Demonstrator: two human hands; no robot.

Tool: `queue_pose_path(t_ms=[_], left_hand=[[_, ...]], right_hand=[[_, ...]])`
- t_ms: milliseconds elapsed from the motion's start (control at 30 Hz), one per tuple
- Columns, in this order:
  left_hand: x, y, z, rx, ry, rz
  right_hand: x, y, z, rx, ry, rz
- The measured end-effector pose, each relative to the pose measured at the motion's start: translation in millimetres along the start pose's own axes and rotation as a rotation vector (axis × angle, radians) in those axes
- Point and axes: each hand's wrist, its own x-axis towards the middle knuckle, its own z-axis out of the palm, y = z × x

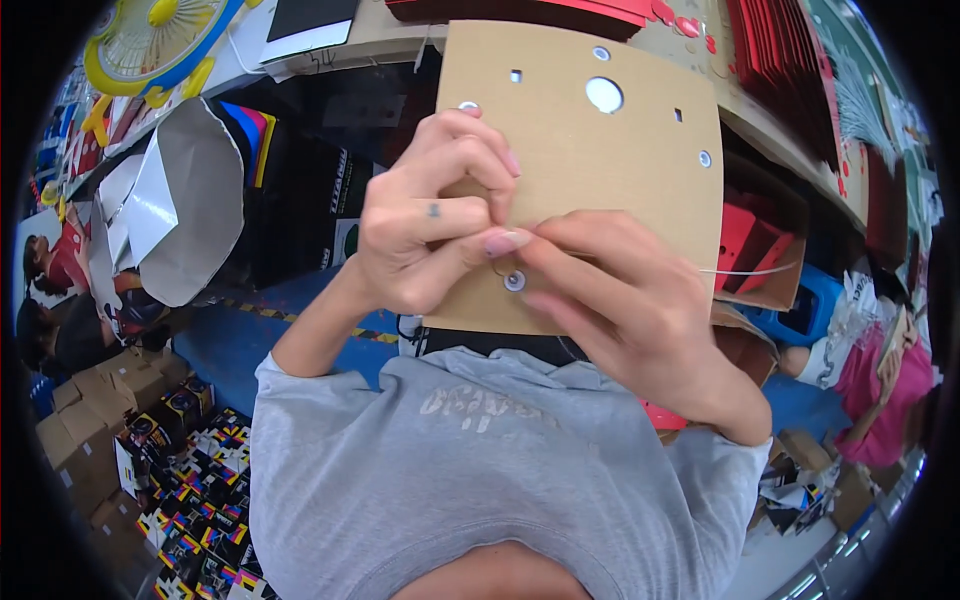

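A tan cardboard sheet (640,180) with punched round and small rectangular holes is in front of me. Near its lower edge sits a small round white disc (514,282) with a dark centre. My left hand (435,210) is over the left part of the sheet, fingers curled, thumb and forefinger pinched. My right hand (630,295) meets it at the fingertips, just above the disc, also pinching. A thin white string (750,271) runs out to the right from behind my right hand. Between the fingertips the string is mostly hidden.
Stacked red sheets (780,70) and a bundle of white strings (865,100) lie on the table at the far right. A yellow-and-blue fan (160,40) stands at upper left. Below it is an open carton (205,200). Other people sit at both sides.
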Motion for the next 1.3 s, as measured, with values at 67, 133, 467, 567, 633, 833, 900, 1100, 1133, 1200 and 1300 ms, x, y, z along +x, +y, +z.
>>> queue_pose_path(t_ms=[67, 133, 467, 567, 633, 833, 900, 1100, 1133, 1200, 1300], left_hand=[[-7, -3, -2, 0.017, -0.027, 0.028], [-16, 1, 1, 0.011, 0.116, -0.065], [-41, 29, 16, -0.476, 0.164, -0.599], [-36, 26, 15, -0.451, 0.156, -0.666], [-39, 25, 14, -0.595, 0.212, -0.692], [-46, 21, 12, -0.556, 0.199, -0.619], [-45, 20, 12, -0.582, 0.217, -0.623], [-47, 17, 10, -0.61, 0.235, -0.61], [-47, 16, 10, -0.603, 0.229, -0.595], [-46, 18, 13, -0.584, 0.257, -0.622], [-45, 20, 14, -0.579, 0.28, -0.655]], right_hand=[[0, 13, 10, -0.015, 0.031, -0.035], [2, 16, 14, -0.027, 0.054, -0.06], [11, 13, 21, -0.027, 0.121, -0.011], [13, 14, 21, -0.031, 0.12, -0.026], [14, 14, 21, -0.033, 0.116, -0.033], [15, 12, 20, -0.01, 0.07, -0.022], [20, 8, 15, 0.02, 0.003, 0.002], [19, 4, 3, -0.2, -0.116, -0.181], [17, 6, 3, -0.201, -0.12, -0.18], [12, 11, 3, -0.245, -0.156, -0.208], [11, 13, -1, -0.208, -0.199, -0.197]])
